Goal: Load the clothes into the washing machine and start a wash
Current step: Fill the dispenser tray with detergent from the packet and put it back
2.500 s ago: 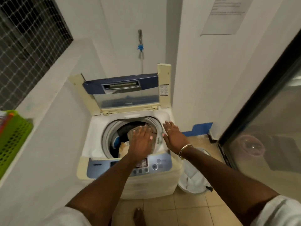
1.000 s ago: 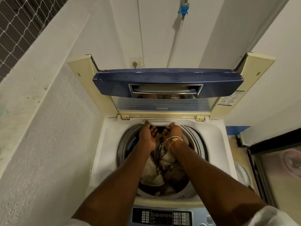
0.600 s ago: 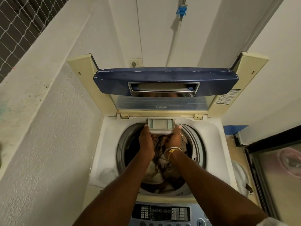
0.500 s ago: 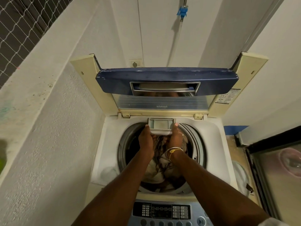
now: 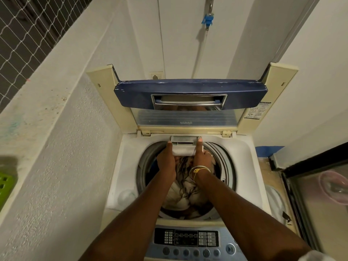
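The top-loading white washing machine [image 5: 120, 166] stands with its blue-edged lid [image 5: 190, 95] raised upright, and the clothes, a bundle of cream and brown striped fabric [image 5: 185, 189], lie already inside the round grey drum [image 5: 226, 166]. At the 12 o'clock edge of the drum opening, both hands hold the small grey plastic detergent drawer [image 5: 185, 146]: the left hand [image 5: 166, 162] grips its left side with the thumb on top, and the right hand [image 5: 202, 160], with thin gold bangles [image 5: 199, 169] on the wrist, is closed around its right side in the same way. The drawer seems partly out of its slot, but I cannot tell if it is going in or out. In my judgement loading is mostly done and this step prepares the detergent. To do it well, the two hands should move together and keep the drawer level, so it does not jam sideways in the slot, and no fabric should be caught under it. The blue and grey control panel [image 5: 190, 240] waits at 6 o'clock, untouched, and the lid must come down before starting.
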Demonstrator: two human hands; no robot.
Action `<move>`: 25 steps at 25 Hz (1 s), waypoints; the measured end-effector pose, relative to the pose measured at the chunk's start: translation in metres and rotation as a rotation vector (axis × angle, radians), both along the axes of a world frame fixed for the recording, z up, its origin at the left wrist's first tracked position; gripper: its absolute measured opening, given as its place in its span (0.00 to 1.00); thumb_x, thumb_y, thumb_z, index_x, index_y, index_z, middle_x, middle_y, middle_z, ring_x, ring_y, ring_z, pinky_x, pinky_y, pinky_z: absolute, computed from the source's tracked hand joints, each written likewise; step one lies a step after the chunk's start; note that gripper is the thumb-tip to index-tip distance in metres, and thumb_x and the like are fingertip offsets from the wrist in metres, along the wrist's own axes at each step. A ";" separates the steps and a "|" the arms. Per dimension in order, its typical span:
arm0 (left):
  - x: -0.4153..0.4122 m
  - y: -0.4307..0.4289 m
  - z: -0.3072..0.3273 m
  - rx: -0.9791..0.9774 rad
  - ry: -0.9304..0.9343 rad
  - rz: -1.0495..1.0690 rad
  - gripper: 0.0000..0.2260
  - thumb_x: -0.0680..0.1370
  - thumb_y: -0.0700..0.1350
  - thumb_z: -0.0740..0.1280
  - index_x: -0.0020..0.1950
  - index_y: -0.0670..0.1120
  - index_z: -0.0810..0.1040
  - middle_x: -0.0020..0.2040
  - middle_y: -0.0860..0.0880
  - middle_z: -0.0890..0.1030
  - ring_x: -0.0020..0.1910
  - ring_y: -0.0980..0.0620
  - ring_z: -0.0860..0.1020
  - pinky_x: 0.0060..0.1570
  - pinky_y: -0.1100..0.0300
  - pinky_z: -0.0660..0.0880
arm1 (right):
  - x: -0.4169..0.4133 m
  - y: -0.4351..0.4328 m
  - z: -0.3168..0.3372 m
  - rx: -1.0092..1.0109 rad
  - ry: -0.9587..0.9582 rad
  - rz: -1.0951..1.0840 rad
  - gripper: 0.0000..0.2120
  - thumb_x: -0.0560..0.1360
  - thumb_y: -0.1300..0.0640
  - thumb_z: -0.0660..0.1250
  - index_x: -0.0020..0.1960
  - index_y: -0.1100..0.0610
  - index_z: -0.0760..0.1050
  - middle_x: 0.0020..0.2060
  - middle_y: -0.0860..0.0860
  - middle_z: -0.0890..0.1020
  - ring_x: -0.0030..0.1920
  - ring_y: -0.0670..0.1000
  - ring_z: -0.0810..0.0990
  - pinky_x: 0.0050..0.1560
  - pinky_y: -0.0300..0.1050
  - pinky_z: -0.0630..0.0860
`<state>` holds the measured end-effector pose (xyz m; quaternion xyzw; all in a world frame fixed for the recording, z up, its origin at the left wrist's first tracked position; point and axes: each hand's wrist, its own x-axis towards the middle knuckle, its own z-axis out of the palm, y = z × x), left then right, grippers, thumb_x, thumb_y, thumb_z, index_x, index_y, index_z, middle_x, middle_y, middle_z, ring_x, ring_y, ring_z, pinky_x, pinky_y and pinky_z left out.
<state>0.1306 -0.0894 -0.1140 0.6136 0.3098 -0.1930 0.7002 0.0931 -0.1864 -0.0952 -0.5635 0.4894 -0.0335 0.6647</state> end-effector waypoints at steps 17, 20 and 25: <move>-0.060 0.058 0.046 -0.118 -0.192 -0.048 0.14 0.84 0.46 0.56 0.68 0.50 0.75 0.61 0.46 0.82 0.59 0.48 0.81 0.60 0.52 0.76 | -0.049 0.034 0.038 -0.264 -0.187 0.248 0.26 0.79 0.37 0.53 0.48 0.57 0.79 0.41 0.54 0.81 0.43 0.56 0.80 0.47 0.50 0.75; -0.076 0.077 0.080 -0.095 -0.276 0.034 0.13 0.83 0.45 0.61 0.67 0.49 0.75 0.59 0.47 0.82 0.57 0.49 0.82 0.61 0.50 0.78 | -0.057 0.042 0.067 -0.330 -0.269 0.338 0.19 0.82 0.43 0.56 0.47 0.54 0.79 0.37 0.48 0.80 0.39 0.48 0.78 0.45 0.44 0.72; -0.093 0.104 0.127 0.106 -0.395 0.071 0.14 0.81 0.54 0.63 0.65 0.53 0.76 0.60 0.50 0.81 0.56 0.51 0.82 0.58 0.50 0.80 | -0.066 0.058 0.091 -0.348 -0.364 0.459 0.22 0.79 0.34 0.54 0.56 0.46 0.79 0.48 0.48 0.83 0.51 0.49 0.81 0.58 0.53 0.76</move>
